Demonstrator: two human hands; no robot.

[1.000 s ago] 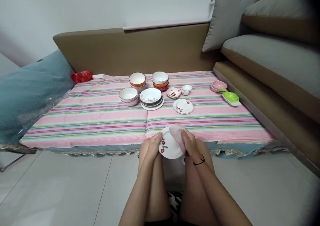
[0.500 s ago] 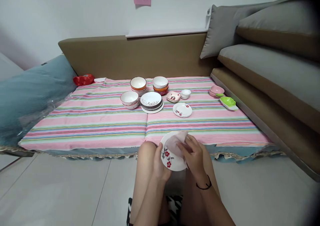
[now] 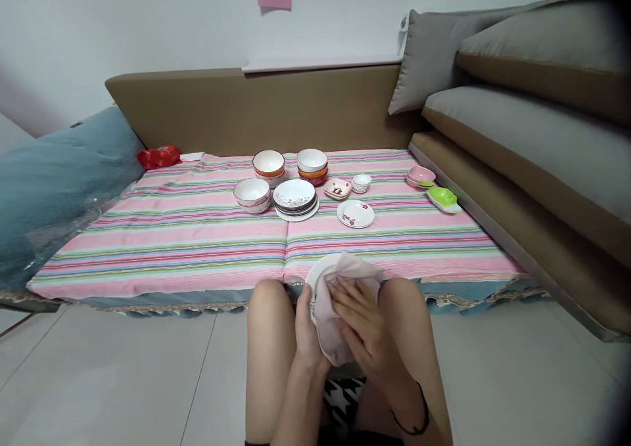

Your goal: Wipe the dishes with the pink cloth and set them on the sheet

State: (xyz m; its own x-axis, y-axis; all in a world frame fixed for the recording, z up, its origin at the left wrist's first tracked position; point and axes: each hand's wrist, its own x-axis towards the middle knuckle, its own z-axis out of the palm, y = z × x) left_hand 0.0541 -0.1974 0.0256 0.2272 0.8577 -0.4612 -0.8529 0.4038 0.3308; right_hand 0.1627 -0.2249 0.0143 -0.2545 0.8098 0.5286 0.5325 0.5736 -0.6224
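Note:
Above my lap, my left hand [image 3: 309,334] grips a white plate [image 3: 317,270] by its left edge, thumb at the rim. A pale pink cloth [image 3: 323,321] is spread over most of the plate and hides most of its pattern. My right hand [image 3: 362,321] presses the cloth against the plate face, its fingers stretched across it. Just beyond, on the striped sheet [image 3: 197,239], lies another white plate with red flowers [image 3: 355,214]. A stack of patterned plates [image 3: 294,195] stands further left.
Bowls [image 3: 252,194] stand in stacks behind the plates. Small square dishes [image 3: 338,188] and little white dishes [image 3: 361,182] sit nearby. Pink bowls [image 3: 420,175] and a green leaf-shaped dish [image 3: 444,200] lie right, beside stacked cushions [image 3: 522,131]. A red bundle [image 3: 158,157] is far left.
My right hand has opened out the cloth and laid it across the plate, covering the red flowers. Its fingers went from pinching the cloth to stretching over it. My knees have moved apart.

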